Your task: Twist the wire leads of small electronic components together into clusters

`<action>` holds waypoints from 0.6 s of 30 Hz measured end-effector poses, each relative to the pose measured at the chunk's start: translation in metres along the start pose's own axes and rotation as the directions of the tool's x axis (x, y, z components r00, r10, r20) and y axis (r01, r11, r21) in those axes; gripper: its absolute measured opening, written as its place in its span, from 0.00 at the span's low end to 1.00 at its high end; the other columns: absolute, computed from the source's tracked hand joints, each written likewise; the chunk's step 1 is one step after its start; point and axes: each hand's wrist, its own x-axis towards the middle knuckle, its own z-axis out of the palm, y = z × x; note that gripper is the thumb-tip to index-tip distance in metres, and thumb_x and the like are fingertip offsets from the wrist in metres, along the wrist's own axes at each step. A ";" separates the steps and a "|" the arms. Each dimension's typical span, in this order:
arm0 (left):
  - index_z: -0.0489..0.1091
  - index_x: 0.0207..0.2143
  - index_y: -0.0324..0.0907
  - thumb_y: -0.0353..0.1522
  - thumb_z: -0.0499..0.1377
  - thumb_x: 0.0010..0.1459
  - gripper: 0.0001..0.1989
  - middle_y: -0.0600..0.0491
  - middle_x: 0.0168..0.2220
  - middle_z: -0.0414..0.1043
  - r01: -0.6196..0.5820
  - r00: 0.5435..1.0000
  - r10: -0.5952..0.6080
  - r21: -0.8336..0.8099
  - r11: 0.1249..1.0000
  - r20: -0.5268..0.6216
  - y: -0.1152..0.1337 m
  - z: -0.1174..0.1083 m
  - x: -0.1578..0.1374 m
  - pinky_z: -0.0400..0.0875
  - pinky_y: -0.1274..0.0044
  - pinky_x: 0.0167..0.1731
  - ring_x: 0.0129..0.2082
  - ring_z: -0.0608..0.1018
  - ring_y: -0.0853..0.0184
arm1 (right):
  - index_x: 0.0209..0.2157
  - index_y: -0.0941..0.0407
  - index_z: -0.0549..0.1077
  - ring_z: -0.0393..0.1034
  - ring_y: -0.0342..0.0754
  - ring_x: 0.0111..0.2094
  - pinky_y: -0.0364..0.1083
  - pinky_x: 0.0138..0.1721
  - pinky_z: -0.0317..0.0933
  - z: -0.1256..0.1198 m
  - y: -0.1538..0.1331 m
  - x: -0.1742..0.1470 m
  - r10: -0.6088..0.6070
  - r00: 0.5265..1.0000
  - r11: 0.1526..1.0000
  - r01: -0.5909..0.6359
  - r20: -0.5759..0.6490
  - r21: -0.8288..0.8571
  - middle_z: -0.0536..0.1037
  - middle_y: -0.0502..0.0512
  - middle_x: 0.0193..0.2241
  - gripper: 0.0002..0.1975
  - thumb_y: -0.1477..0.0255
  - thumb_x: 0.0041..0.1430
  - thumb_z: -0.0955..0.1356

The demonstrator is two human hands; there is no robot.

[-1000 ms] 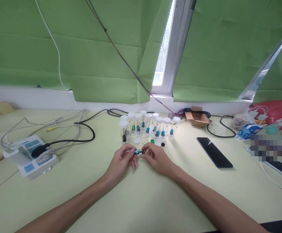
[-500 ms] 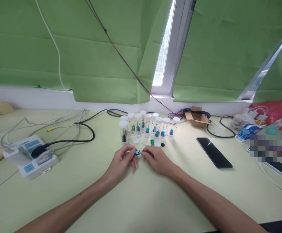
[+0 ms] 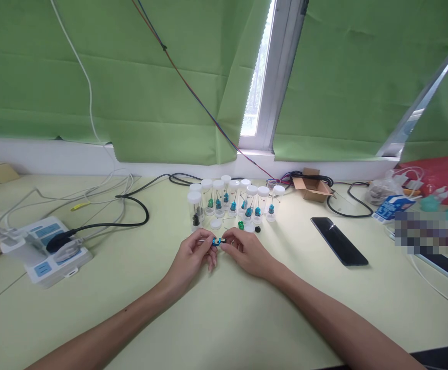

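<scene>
Between the thumb and fingers of my left hand (image 3: pixel 193 255) is a small blue part (image 3: pixel 216 242), with a thin metal pin sticking out on the left side. My right hand (image 3: pixel 247 252) is closed in a pinch on a small black piece (image 3: pixel 224 240), whose tip meets the blue part's right end. Much of both pieces is hidden by fingers. Just beyond the hands lie a green part (image 3: pixel 241 225), a round black part (image 3: pixel 258 229) and a loose white cap (image 3: pixel 216 224). Several clear tubes (image 3: pixel 195 208) with white caps stand behind, holding blue, green or black parts.
A phone (image 3: pixel 339 241) lies to the right. At the back right are an open cardboard box (image 3: pixel 312 189), a blue-white packet (image 3: pixel 392 207) and a red bag (image 3: pixel 435 180). A white power strip (image 3: pixel 47 252) with plugs and cables (image 3: pixel 139 205) occupies the left side.
My right hand has shifted slightly left, bringing the black piece up against the blue part. The left hand keeps its hold. The view has moved a little.
</scene>
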 end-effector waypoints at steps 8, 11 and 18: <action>0.66 0.34 0.41 0.41 0.60 0.59 0.12 0.55 0.23 0.70 0.003 1.000 -0.003 -0.004 1.000 -0.005 -0.001 0.000 0.001 0.68 0.77 0.19 0.20 0.72 0.70 | 0.40 0.55 0.67 0.66 0.42 0.27 0.43 0.30 0.61 0.000 0.004 -0.001 -0.022 1.000 0.999 0.022 -0.005 0.044 0.74 0.52 0.35 0.07 0.70 0.61 0.68; 0.66 0.34 0.41 0.41 0.60 0.59 0.12 0.56 0.23 0.70 0.008 1.000 -0.008 -0.002 1.000 -0.006 0.000 0.001 0.000 0.68 0.78 0.19 0.20 0.72 0.70 | 0.39 0.55 0.68 0.67 0.42 0.28 0.43 0.30 0.61 0.000 0.005 -0.001 -0.036 0.999 0.998 0.037 -0.010 0.045 0.74 0.51 0.35 0.06 0.71 0.61 0.68; 0.66 0.33 0.41 0.42 0.60 0.59 0.13 0.56 0.23 0.69 0.002 1.000 -0.002 0.014 1.000 -0.004 0.003 0.003 -0.001 0.68 0.78 0.18 0.20 0.72 0.70 | 0.35 0.56 0.71 0.65 0.43 0.28 0.42 0.30 0.59 0.000 0.002 -0.001 -0.033 0.999 0.999 0.033 -0.006 -0.021 0.74 0.50 0.29 0.05 0.69 0.63 0.66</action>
